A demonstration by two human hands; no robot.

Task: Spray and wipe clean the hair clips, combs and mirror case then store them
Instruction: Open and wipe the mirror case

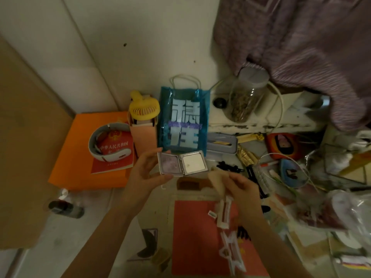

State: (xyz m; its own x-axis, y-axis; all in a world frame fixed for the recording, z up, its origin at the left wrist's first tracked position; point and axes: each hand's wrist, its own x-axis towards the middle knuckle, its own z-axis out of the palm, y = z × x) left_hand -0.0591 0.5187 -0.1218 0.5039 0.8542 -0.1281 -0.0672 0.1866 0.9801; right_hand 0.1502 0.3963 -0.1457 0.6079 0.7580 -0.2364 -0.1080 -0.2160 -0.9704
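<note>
A: The left hand (pixel 147 173) pinches the open mirror case (pixel 181 163) by its left leaf, thumb under and fingers above, lifting it off the table. The right hand (pixel 239 187) is curled round a beige cloth (pixel 215 180), bunched just beside the case's lower right corner; whether cloth and case touch is hard to tell.

B: So how far along does it look?

A: Mid-wipe on the case, most likely. A brown comb (pixel 192 183) lies on the table directly under the case, a black hair clip (pixel 228 167) just right of it, and a white star-shaped clip (pixel 230 255) rests on the red mat (pixel 192 233). None appear stored, so much seems left. What may be the spray bottle (pixel 66 208) lies on its side at the left.

B: And the surroundings?

A: A crowded pale table (pixel 80 247) against a cream wall: blue gift bag (pixel 182 119) upright behind the case, yellow fan (pixel 143 109), orange box (pixel 80 167), a jar (pixel 247 95) beneath purple curtain (pixel 301 37).
</note>
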